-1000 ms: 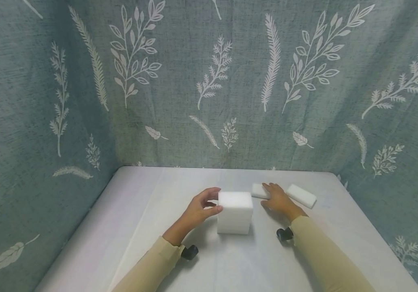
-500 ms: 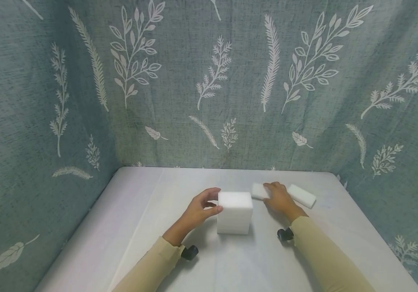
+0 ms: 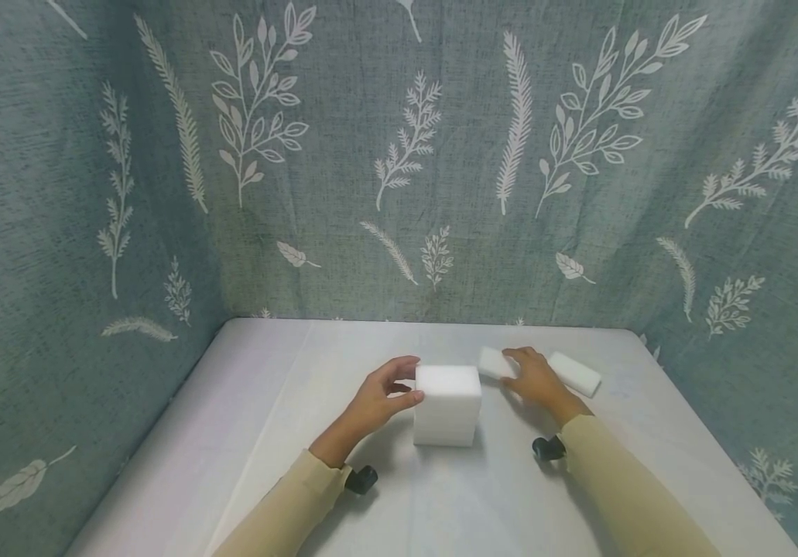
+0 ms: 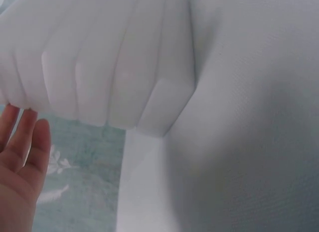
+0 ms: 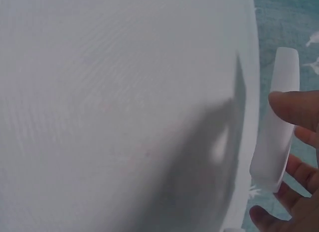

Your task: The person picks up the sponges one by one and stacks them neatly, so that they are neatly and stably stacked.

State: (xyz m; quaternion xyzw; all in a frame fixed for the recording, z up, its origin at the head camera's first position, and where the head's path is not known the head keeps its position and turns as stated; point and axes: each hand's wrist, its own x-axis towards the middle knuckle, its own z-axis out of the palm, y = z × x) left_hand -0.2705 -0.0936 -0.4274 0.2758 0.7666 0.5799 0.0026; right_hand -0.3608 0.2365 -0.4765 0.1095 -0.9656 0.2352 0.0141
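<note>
A stack of several white sponges [image 3: 446, 410] stands upright mid-table. My left hand [image 3: 376, 398] holds its upper left side, thumb at the front corner and fingers toward the back. In the left wrist view the layered sponges [image 4: 132, 67] lean across the picture, and fingertips [image 4: 41, 129] touch near their edge; the thumb is hidden there. Behind and right of the stack, my right hand [image 3: 536, 379] pinches a single white sponge [image 3: 493, 362]. The right wrist view shows that sponge [image 5: 276, 137] between thumb and fingers, raised off the table.
Another white sponge [image 3: 575, 374] lies flat to the right of my right hand. The white table [image 3: 343, 348] ends at a green leaf-patterned cloth [image 3: 343, 193] at the back and sides. A dark wrist camera [image 3: 361, 480] sits under my left wrist.
My right hand has drawn its fingers in round the sponge, and the sponge has tilted and shifted slightly. My left hand and the stack stay in place.
</note>
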